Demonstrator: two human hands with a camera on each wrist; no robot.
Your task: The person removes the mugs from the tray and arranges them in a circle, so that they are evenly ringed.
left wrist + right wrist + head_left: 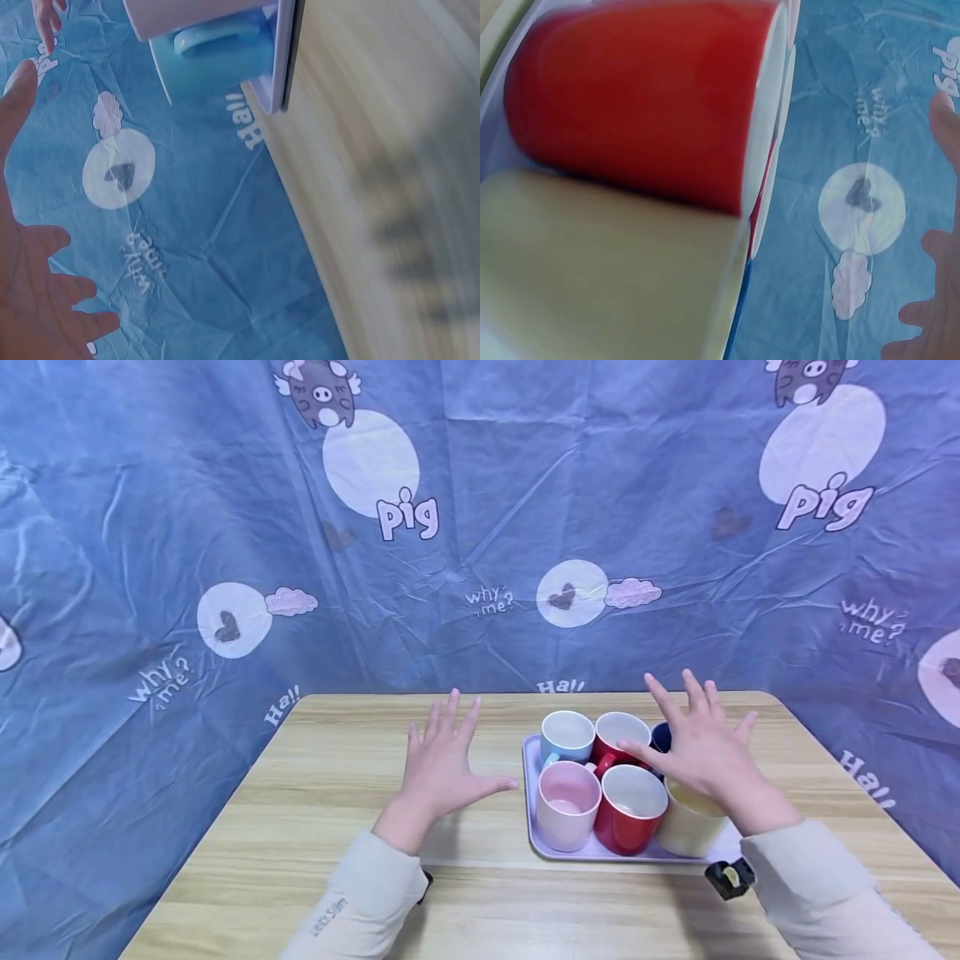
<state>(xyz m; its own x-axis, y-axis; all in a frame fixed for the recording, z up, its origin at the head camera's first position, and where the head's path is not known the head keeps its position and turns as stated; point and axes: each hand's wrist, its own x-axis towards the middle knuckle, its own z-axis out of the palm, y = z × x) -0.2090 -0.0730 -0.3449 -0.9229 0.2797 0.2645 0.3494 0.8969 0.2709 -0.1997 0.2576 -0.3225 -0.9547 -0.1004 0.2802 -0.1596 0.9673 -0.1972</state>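
With fingers spread and holding nothing, the left hand [438,768] hovers over the table left of a lilac tray [531,777]. The right hand [705,747], also spread and holding nothing, is raised over the tray's right side. It partly covers a cream mug [686,827] and a dark blue mug [661,737]. In the tray's front row, a pink mug [564,822] and a red mug [626,827] stand beside the cream one. Behind them are a light blue mug [567,745] and another red mug with a white inside [621,731]. All stand upright.
The light wood table [315,810] extends left of the tray and in front of it. A blue printed cloth [465,552] hangs behind the table and along both sides. A black wrist device [729,878] sits beneath the right sleeve.
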